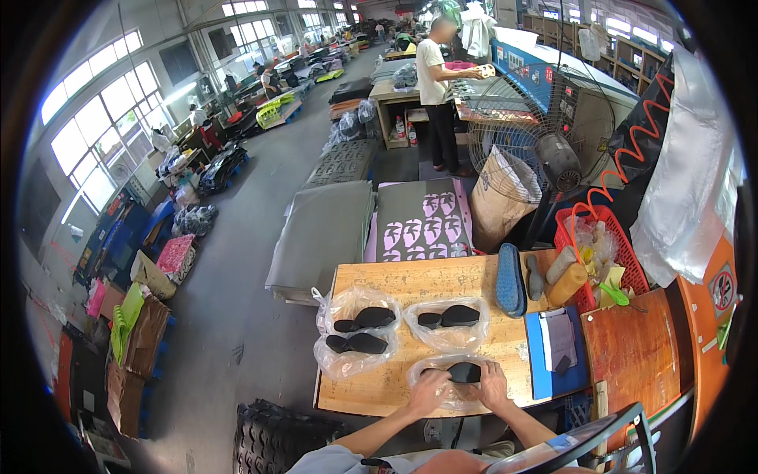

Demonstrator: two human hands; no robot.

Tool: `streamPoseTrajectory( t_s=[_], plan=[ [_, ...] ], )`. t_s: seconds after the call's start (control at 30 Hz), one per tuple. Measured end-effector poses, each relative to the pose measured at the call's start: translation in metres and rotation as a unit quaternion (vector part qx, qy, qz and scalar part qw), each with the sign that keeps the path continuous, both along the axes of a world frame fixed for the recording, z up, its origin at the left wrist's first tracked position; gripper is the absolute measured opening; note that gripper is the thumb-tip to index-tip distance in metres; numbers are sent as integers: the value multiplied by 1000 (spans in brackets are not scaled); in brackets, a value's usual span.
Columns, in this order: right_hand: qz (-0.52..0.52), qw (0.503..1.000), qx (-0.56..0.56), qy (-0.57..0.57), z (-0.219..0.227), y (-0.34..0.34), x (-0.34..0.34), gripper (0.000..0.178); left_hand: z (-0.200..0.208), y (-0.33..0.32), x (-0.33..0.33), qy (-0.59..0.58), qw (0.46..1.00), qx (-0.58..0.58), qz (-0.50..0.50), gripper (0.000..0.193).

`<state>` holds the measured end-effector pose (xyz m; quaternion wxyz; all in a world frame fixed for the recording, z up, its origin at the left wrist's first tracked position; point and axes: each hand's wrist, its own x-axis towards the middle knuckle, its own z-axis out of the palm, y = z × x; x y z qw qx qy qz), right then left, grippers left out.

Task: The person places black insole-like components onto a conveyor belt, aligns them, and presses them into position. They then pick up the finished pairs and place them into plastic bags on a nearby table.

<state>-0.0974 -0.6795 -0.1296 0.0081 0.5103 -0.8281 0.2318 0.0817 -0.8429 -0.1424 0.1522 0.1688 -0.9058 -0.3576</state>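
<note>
At the near edge of the wooden table, a black insole-shaped piece lies on a clear plastic bag. My left hand is closed over the narrow left end of this black piece, hiding much of it. My right hand grips its right end, with the fingers bent and partly hidden. Beyond my hands, another bagged pair of black pieces rests on the table. Two more bagged sets, the upper black piece and the lower black piece, sit to the left.
On the table's right are a blue clipboard, a blue sole and a yellow bottle. A red basket stands beyond them. Behind the table are grey sheet stacks, a large fan and a standing co-worker.
</note>
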Motion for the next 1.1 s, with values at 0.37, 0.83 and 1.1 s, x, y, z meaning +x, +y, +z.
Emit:
streamPoseTrajectory(
  t_s=[0.37,0.83,1.1],
  plan=[
    [98,982,150,-49,-47,32,59,35,-41,32,45,-179,955,-100,-213,57],
    [-213,969,-124,0,-5,8,-32,38,22,23,-32,13,996,-28,-88,64],
    [-137,904,179,-362,-64,-29,-102,57,19,-19,-86,-193,971,34,-134,86]
  ],
)
